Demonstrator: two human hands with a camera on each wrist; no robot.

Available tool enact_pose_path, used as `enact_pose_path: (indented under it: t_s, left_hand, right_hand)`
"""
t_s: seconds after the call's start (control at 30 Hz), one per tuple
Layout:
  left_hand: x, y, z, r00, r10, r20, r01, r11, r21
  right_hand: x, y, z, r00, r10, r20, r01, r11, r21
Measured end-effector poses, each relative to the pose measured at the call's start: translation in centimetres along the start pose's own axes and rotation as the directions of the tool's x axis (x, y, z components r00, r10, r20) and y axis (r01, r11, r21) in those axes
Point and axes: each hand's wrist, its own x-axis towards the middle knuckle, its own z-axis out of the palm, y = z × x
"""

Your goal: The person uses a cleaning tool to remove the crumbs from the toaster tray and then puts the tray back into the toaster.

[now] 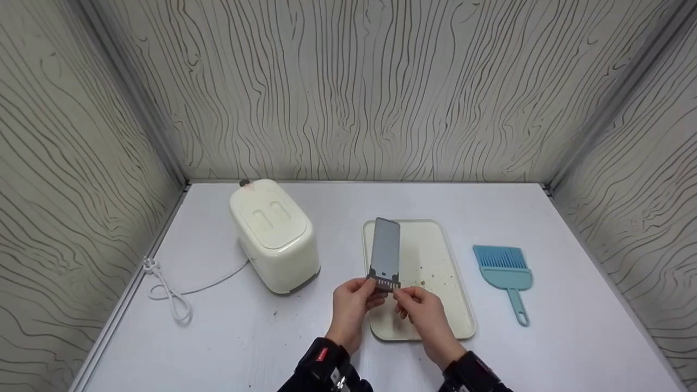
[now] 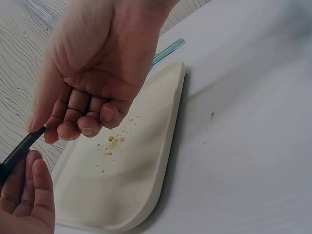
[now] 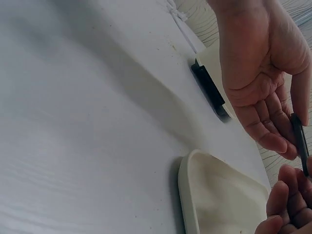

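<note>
Both hands hold a grey crumb tray, a long flat plate with a dark slotted end, over a cream tray. My left hand pinches the left corner of the dark end between thumb and fingers. At the right corner my right hand pinches the same end. The plate's far end points away from me and its underside is hidden. Crumbs lie scattered on the cream tray below. In the right wrist view the crumb tray shows only as a thin dark edge.
A cream toaster stands to the left, its white cord and plug beside it. A teal brush and dustpan set lies right of the cream tray. Small crumbs dot the white table. Patterned walls enclose the table.
</note>
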Motion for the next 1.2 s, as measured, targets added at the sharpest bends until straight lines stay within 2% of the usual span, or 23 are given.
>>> enact_pose_path:
  t_s: [0.13,0.27,0.4,0.53,0.77,0.9,1.1,1.2]
  left_hand:
    - [-0.3,0.0,0.2,1.000,0.011,-0.005,-0.011,0.999,0.043]
    - [-0.5,-0.1,0.4,1.000,0.011,-0.018,-0.008,0.990,0.141]
    - [-0.6,-0.1,0.5,1.000,-0.005,-0.024,0.011,0.969,0.246]
    - [-0.8,-0.3,0.7,1.000,0.014,-0.016,-0.008,0.941,0.338]
    - [-1.5,-0.4,1.2,0.999,0.040,0.030,-0.049,0.910,0.412]
    - [-1.6,-0.4,1.2,0.999,0.031,0.044,-0.047,0.896,0.442]
    - [-1.6,-0.7,1.2,0.999,0.017,0.046,-0.038,0.872,0.489]
    - [-1.7,-0.9,1.2,0.999,0.002,0.041,-0.022,0.872,0.490]
  right_hand:
    - [0.1,0.1,-0.1,0.999,0.033,0.002,-0.033,0.995,0.095]
    - [0.1,0.2,-0.2,0.999,0.055,-0.002,-0.054,0.984,0.170]
    - [0.1,0.2,-0.4,0.997,0.076,-0.018,-0.069,0.969,0.235]
    - [0.0,0.2,-0.4,0.996,0.083,-0.027,-0.070,0.945,0.320]
    - [0.0,0.0,-0.2,0.998,0.064,-0.026,-0.046,0.896,0.442]
    - [-0.1,-0.2,-0.2,0.998,0.062,-0.016,-0.047,0.882,0.470]
    - [-0.1,-0.3,-0.2,0.997,0.079,-0.021,-0.062,0.896,0.439]
    - [-0.2,-0.3,-0.2,0.997,0.081,-0.015,-0.066,0.897,0.436]
